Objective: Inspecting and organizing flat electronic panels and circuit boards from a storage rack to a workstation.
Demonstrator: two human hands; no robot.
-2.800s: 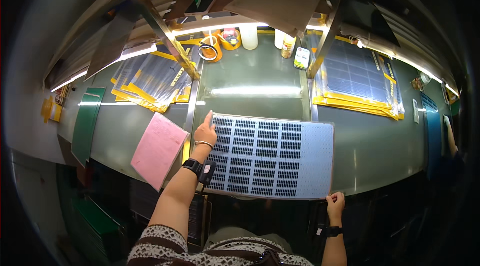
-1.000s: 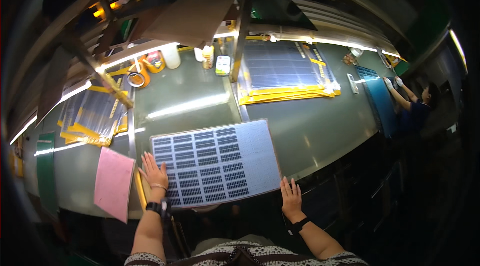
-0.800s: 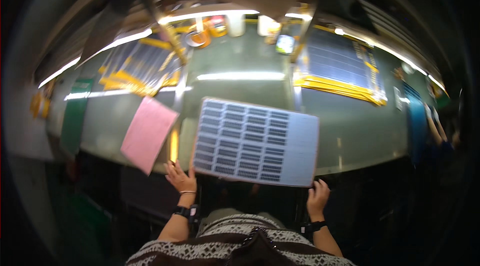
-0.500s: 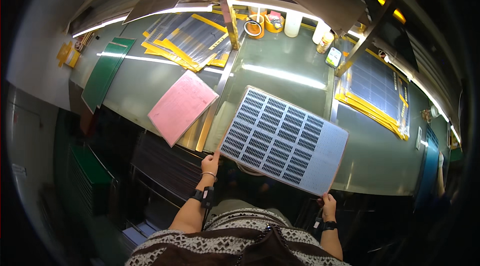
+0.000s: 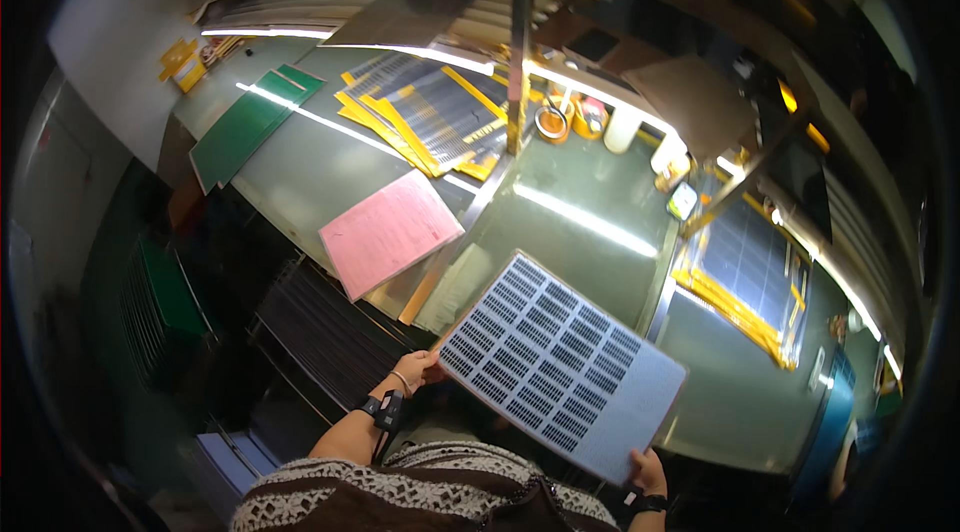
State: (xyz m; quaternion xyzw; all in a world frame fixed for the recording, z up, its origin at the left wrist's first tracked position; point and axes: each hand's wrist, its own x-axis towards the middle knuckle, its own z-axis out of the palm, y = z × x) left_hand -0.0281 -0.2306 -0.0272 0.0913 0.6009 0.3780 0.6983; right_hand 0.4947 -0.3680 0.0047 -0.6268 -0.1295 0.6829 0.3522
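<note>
A pale blue circuit board panel (image 5: 560,362), printed with rows of small black blocks and plain along its right part, is held by its edges, tilted, in front of the worktop's near edge. My left hand (image 5: 418,370) is closed on its left corner. My right hand (image 5: 648,470) grips the lower right corner, thumb on top. Left of the panel a pink sheet (image 5: 390,232) lies on the worktop, partly over a metal divider strip. A pale folded cloth or sheet (image 5: 455,290) lies beside the strip.
Yellow-edged dark films (image 5: 430,112) lie at the back left, and more films (image 5: 740,277) at the right. Green boards (image 5: 255,127) rest far left. Tape rolls (image 5: 551,122) and white bottles (image 5: 622,130) stand at the back. Racks of boards (image 5: 315,337) stand below left. A person's arm (image 5: 843,462) shows far right.
The panel has come off the worktop toward my body, carried by both hands. The view has turned, so the worktop and its items appear shifted.
</note>
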